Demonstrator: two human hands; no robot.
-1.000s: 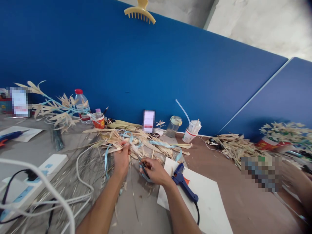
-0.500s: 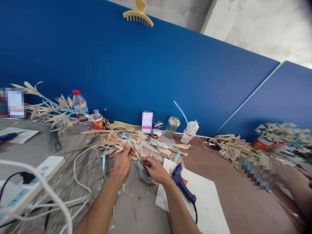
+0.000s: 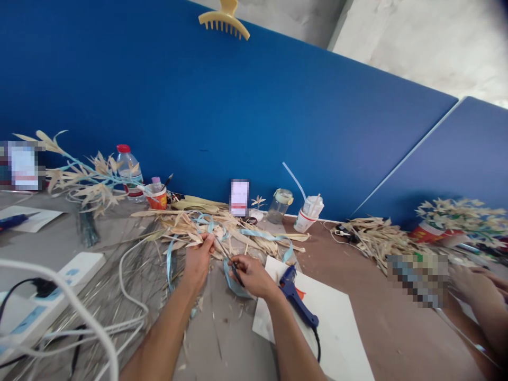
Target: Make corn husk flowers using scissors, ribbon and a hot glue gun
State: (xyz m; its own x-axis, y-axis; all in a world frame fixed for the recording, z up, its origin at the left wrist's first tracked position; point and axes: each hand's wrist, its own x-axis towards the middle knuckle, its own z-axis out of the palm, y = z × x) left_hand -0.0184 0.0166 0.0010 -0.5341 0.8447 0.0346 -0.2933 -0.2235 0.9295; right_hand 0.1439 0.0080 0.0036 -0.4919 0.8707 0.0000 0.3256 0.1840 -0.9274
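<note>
A: Straw strip (image 3: 217, 246), who has it?
B: Left hand (image 3: 199, 257). Grip pinched shut on it, thumb against fingers, at the near edge of the dried-leaf pile (image 3: 190, 225) on the desk (image 3: 226, 344). Forearm comes in from bottom-left, wrist straight, back of the hand up.
A: Right?
B: Right hand (image 3: 249, 276) is just beside it; contact between the two, can't tell. Grip closed round a dark-handled tool (image 3: 234, 271), scissors by the look. Thin end points up-left at the left fingertips. Blades open or not: can't tell. Knuckles up, forearm angled in from bottom-centre.
A: Ribbon?
B: Pale blue ribbon (image 3: 266, 236) loops through the pile. One curl lies under the right hand.
A: Around them?
B: Blue glue gun (image 3: 296, 297) just right of the right wrist, lying on a white sheet (image 3: 341, 328). Along the blue partition (image 3: 238, 116) behind the pile: water bottle (image 3: 126, 168), red cup (image 3: 159, 199), glass jar (image 3: 280, 206), paper cup (image 3: 308, 217). Power strip (image 3: 59, 278) and white cable (image 3: 123, 275) on the left. Another person's hand (image 3: 476, 283) at the right edge, well apart.
</note>
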